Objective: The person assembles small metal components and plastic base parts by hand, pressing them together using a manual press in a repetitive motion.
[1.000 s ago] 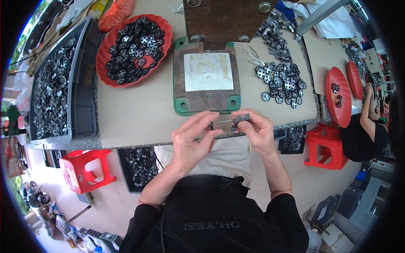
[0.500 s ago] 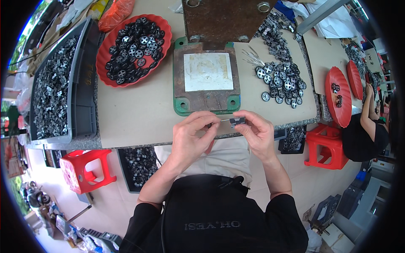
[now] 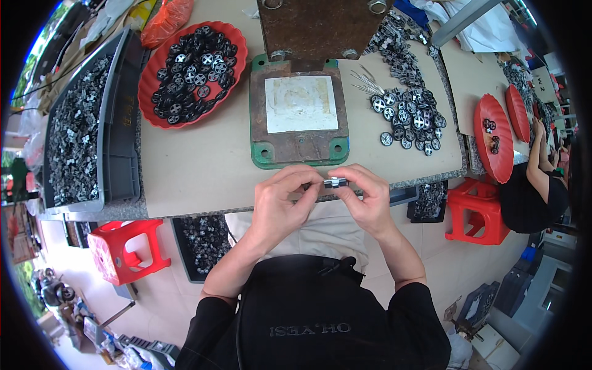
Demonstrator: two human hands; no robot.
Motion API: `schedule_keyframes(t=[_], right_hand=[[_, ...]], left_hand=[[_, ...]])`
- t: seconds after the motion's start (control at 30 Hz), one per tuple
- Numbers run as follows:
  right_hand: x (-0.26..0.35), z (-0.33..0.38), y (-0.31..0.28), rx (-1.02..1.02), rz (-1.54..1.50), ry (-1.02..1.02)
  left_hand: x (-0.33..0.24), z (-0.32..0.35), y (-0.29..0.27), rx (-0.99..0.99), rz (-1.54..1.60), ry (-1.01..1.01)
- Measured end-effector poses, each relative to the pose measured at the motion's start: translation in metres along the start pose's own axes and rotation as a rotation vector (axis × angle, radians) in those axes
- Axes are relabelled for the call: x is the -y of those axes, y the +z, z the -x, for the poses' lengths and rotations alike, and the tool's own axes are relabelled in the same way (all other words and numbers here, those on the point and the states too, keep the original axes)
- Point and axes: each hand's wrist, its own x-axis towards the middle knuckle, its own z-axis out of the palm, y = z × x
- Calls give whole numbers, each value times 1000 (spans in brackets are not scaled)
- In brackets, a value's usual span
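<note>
My left hand (image 3: 284, 196) and my right hand (image 3: 368, 194) meet just in front of the table's near edge, both closed in a pinch. Between the fingertips of the right is a small black-and-silver block (image 3: 336, 182), its left end up against the left fingertips. The left fingers pinch the end of a thin metal axle; its length is now out of sight, and whatever else they hold is hidden. Straight ahead of both hands lies a green-framed press base (image 3: 300, 140) with a white pad (image 3: 302, 105) on it.
At left, a red scalloped tray (image 3: 145, 92) holds black wheels beside a grey bin (image 3: 121, 154) of small parts. Loose wheels (image 3: 407, 117), thin metal rods (image 3: 366, 81) and blocks (image 3: 404, 58) lie at right. A rusty plate (image 3: 320, 28) rises behind the base. A co-worker (image 3: 538, 191) sits far right.
The block in my right hand has moved left to meet the left fingertips. The thin axle that showed between the hands no longer shows. The view has shifted slightly.
</note>
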Motion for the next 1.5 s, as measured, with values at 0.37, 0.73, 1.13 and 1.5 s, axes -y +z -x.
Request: schedule_keyframes(t=[0.37,0.73,1.13,1.5], right_hand=[[-13,6,11,-57,-359,176],[7,-9,9,-59,-562,301],[-6,-31,-35,12,73,219],[-27,-46,-95,113,850,43]], left_hand=[[8,4,-4,91,260,-205],[28,3,2,124,830,-310],[40,9,-1,43,887,-397],[40,8,2,150,926,-419]])
